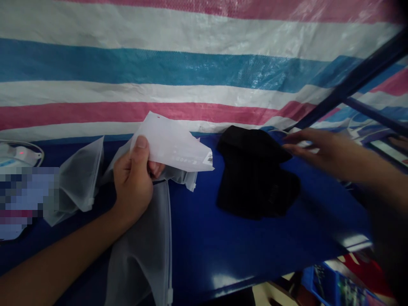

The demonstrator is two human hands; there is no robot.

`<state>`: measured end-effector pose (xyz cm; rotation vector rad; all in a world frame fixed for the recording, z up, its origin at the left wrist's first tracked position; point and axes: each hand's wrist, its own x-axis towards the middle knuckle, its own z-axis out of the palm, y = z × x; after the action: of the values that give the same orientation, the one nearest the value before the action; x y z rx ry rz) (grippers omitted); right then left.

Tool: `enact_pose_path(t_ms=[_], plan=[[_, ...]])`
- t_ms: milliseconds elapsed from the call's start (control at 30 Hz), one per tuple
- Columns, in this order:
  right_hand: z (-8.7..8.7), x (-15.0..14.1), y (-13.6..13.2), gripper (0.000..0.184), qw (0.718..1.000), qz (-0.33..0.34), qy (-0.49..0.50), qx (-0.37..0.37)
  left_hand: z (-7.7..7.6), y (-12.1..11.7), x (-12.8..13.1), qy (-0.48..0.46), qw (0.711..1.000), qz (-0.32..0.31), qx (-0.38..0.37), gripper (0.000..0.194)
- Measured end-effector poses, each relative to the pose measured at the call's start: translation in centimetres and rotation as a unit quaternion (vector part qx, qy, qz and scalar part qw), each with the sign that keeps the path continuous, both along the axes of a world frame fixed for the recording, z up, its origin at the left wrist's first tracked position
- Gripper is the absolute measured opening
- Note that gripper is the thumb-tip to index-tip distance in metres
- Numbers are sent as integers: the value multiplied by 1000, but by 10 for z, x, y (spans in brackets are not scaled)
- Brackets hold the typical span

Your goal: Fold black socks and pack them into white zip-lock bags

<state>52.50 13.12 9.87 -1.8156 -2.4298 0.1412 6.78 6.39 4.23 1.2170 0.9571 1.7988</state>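
My left hand (135, 176) is closed, thumb on top, on a whitish frosted plastic bag (172, 142) with faint print, a small hole and a barcode label at its right end. Beneath that hand lie frosted zip bags, one large zip bag (143, 246) reaching down toward the near edge. To the right rests a folded black cloth item (256, 174), perhaps a garment, flat on the blue table (197, 242). My right hand (321, 146), smeared by motion, is just beyond the cloth's upper right edge, its thumb and fingers stretched out and apart. Nothing can be made out in its grip.
Another frosted zip bag (81, 182) lies at left, beside a white device (22, 155) with a red light. A striped plastic sheet (191, 68) hangs behind. A dark blue metal bar (347, 80) slants at right. Below the table's edge is a blue bin (321, 282).
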Motion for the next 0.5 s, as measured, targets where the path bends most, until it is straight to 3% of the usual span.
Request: enact_pose_path(t_ms=[67, 100, 167, 233, 333, 400, 500], plan=[[-4, -38, -26, 54, 984, 164, 68, -16, 0, 0, 0, -1, 1000, -1, 1, 67], [-7, -52, -38, 51, 975, 205, 74, -47, 0, 0, 0, -2, 1000, -1, 1, 67], [-13, -65, -53, 58, 970, 215, 61, -95, 0, 1, 0, -4, 1000, 0, 2, 67], [-14, -58, -60, 69, 977, 171, 52, -115, -1, 1, 0, -5, 1000, 1, 4, 68], [-13, -30, -63, 83, 990, 44, 40, -131, -1, 1, 0, -3, 1000, 0, 4, 69], [-16, -13, -66, 94, 983, -41, 31, -177, -2, 1, 0, -2, 1000, 0, 2, 68], [-31, 2, -72, 98, 962, -93, 50, -251, -1, 0, 1, 0, 1000, -1, 0, 67]])
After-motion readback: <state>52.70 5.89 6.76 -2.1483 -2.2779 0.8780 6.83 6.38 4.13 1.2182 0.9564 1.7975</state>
